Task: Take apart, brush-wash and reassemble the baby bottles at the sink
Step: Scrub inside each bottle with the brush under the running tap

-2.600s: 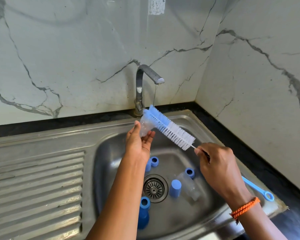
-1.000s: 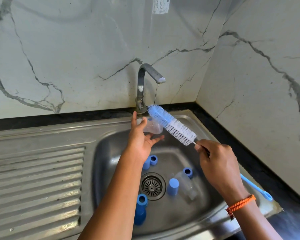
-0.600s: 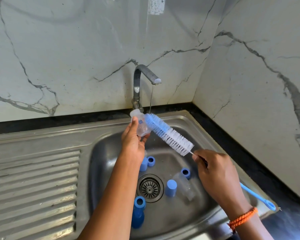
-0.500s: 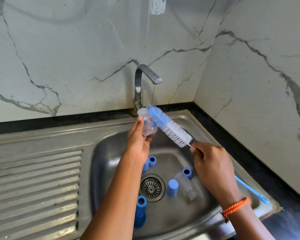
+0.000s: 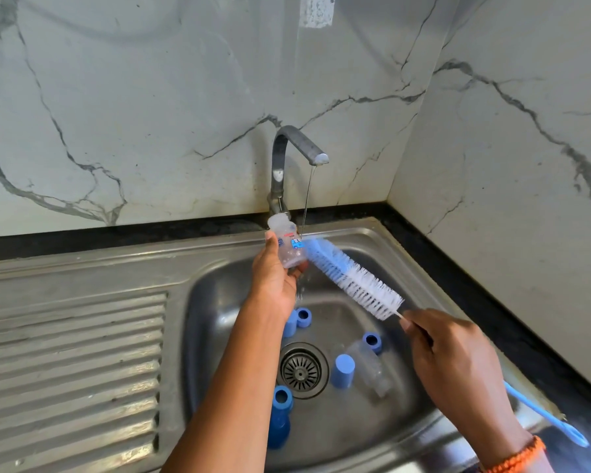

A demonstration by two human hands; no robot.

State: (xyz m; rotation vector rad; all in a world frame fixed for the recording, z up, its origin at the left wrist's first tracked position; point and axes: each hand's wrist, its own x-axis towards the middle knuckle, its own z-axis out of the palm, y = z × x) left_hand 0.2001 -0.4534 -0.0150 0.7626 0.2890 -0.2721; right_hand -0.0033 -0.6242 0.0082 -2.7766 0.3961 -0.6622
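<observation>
The bottle (image 5: 289, 248) sits over the sink (image 5: 434, 295), just beside the thin stream from the tap (image 5: 299, 150), probably so rinse water drains into the basin. The left hand (image 5: 276, 279) grips it round the body, its long axis tilted, neck pointing up and away. The right hand (image 5: 449, 361) grips the brush (image 5: 352, 280) by its handle, bristle tip touching the bottle's side, likely scrubbing the outside. Blue caps (image 5: 344, 371) lie near the drain (image 5: 301, 369).

White marble-look walls (image 5: 151, 97) with grey veins met in a corner at the far right. A black counter (image 5: 492, 285) edged them. An orange braided wristband (image 5: 516, 457) showed near right.
</observation>
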